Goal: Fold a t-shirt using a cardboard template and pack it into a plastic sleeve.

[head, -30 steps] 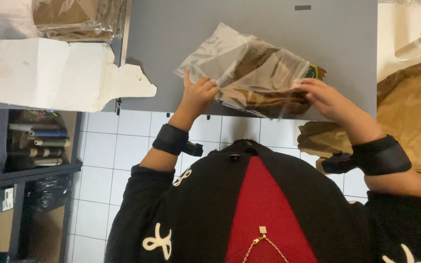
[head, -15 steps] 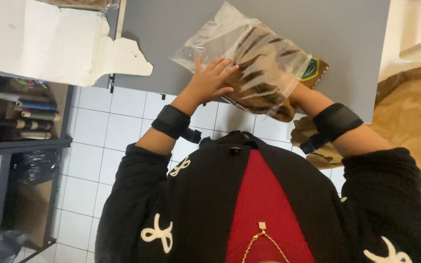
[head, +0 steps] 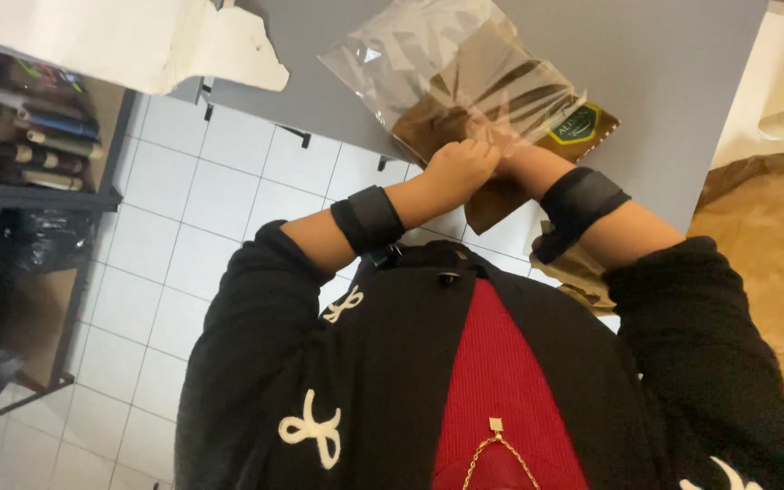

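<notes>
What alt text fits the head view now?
Both hands, left hand and right hand, grip the near edge of a clear plastic bag holding a brown item, over a grey table; white tiled floor below.

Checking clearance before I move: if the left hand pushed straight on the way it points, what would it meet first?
The left hand already touches the clear plastic bag holding brown material; going on, it would likely press that onto the grey table. Depth is unclear.

Left hand (head: 458, 170) and right hand (head: 517, 156) pressed together gripping the near edge of a clear crinkled plastic bag (head: 451, 77) holding brown folded fabric (head: 501, 122), above a grey flat tabletop (head: 646, 63), white torn cardboard sheet (head: 120, 36) far left, white tiled floor (head: 174, 209) below
</notes>
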